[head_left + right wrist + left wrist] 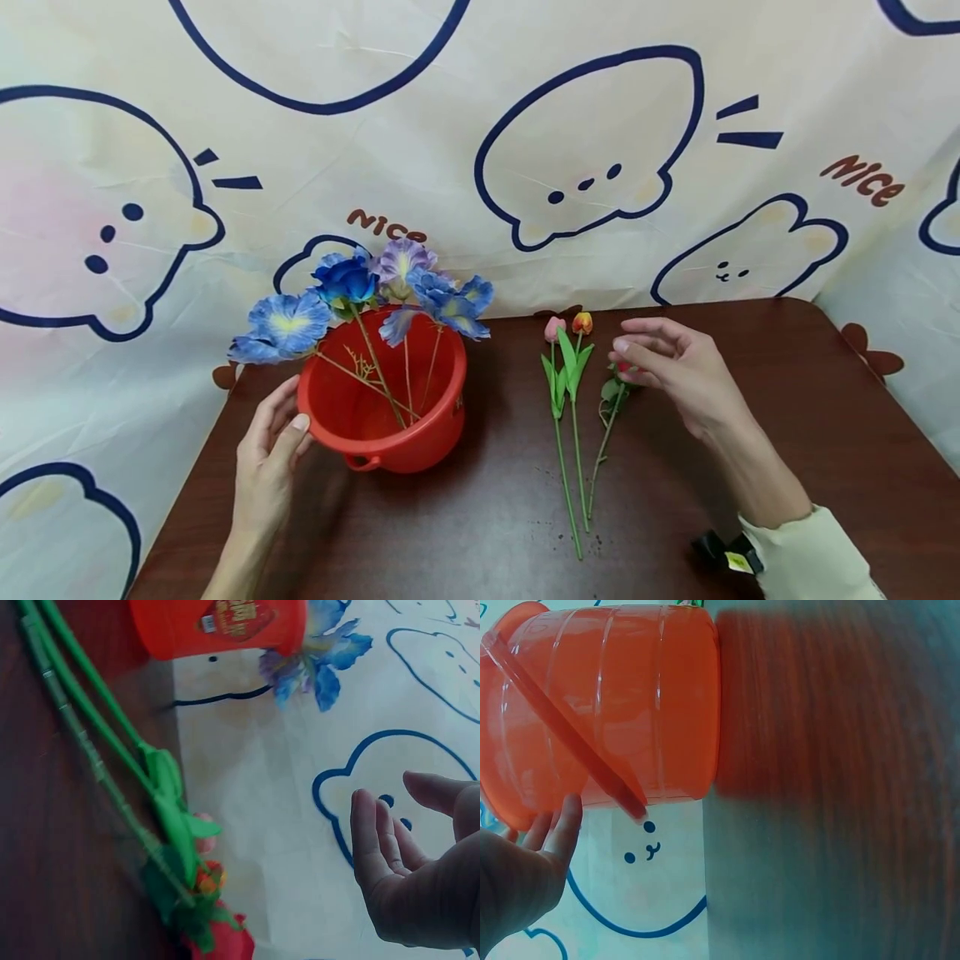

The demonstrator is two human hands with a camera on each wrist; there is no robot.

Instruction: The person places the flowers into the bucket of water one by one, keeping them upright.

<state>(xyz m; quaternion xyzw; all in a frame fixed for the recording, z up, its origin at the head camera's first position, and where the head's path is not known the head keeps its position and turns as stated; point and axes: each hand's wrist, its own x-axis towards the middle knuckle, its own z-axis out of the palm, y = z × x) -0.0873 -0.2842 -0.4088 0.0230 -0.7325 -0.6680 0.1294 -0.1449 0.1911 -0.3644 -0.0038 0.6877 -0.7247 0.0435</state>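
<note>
My left hand (264, 467) grips the left edge of a red plastic bucket (420, 446), its thumb at the rim and its fingers against the outside. The bucket stands on the table, and its handle (570, 742) hangs down its side in the left wrist view. Artificial flowers lean inside: a blue rose (347, 279), blue ruffled blooms (288, 323) and a pale purple one (403, 260). Loosely bent and holding nothing, my right hand (678, 375) hovers over a red rose (229, 937), hiding most of its bloom in the head view.
Left of the rose lie a pink tulip (555, 329) and an orange tulip (582, 323), stems toward me. Dark crumbs dot the brown table (465, 542) near the stem ends. A patterned cloth (420, 167) hangs behind the table.
</note>
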